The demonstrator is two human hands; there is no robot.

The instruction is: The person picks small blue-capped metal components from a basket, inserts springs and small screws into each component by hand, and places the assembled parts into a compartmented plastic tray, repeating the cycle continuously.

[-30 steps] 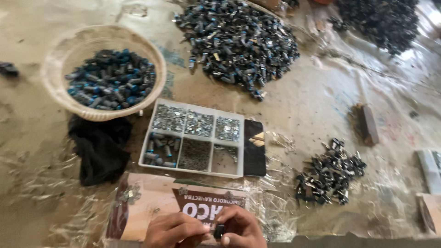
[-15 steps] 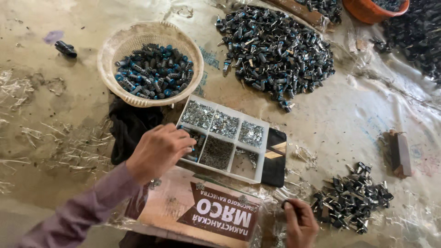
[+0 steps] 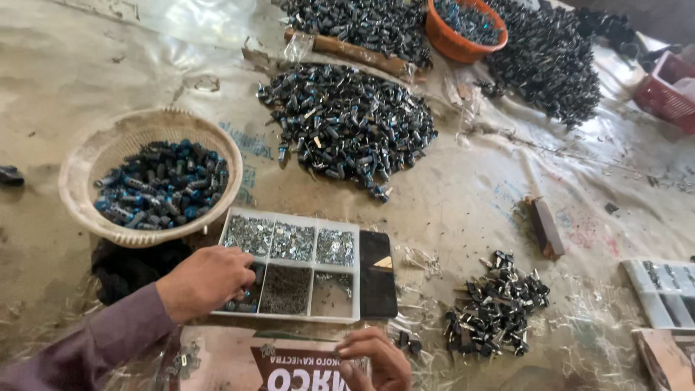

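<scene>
Your left hand (image 3: 205, 281) reaches into the lower-left compartment of the white divided tray (image 3: 293, 265), fingers curled over the small parts there; whether it grips any you cannot tell; your right hand (image 3: 376, 357) rests well apart on the printed cardboard (image 3: 246, 362), fingers bent; beyond the tray sit a woven basket (image 3: 148, 177) of blue parts and a dark pile of parts (image 3: 347, 123).
</scene>
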